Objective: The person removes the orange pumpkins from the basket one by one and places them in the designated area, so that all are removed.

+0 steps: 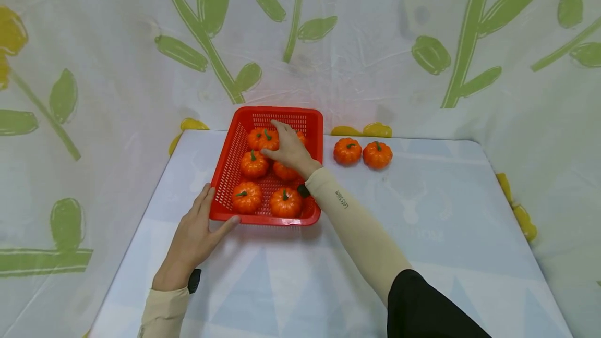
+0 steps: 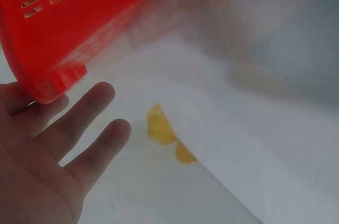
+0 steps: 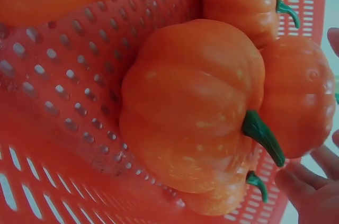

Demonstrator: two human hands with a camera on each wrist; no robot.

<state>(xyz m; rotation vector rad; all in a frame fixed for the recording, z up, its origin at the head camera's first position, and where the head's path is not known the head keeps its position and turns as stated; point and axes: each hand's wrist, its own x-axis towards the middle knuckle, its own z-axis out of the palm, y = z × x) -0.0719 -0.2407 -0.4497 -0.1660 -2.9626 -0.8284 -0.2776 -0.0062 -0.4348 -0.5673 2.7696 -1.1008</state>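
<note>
A red plastic basket (image 1: 269,220) with perforated walls holds several small orange pumpkins with green stems. My right hand (image 1: 293,151) reaches over the basket's right side. Its thumb and fingers are spread around a pumpkin (image 1: 269,141) toward the back, also seen as the pumpkin (image 3: 298,97) beside the fingers (image 3: 310,181) in the right wrist view. At the near left corner, my left hand (image 1: 192,233) lies with thumb by the front rim and straight fingers along the left side. In the left wrist view, some fingers (image 2: 87,110) are beside the basket corner (image 2: 69,28).
Two more pumpkins, one on the left (image 1: 347,151) and one on the right (image 1: 377,155), sit side by side on the pale table (image 1: 422,213), right of the basket. A white curtain (image 1: 366,67) with green and yellow plant prints hangs behind and around the table.
</note>
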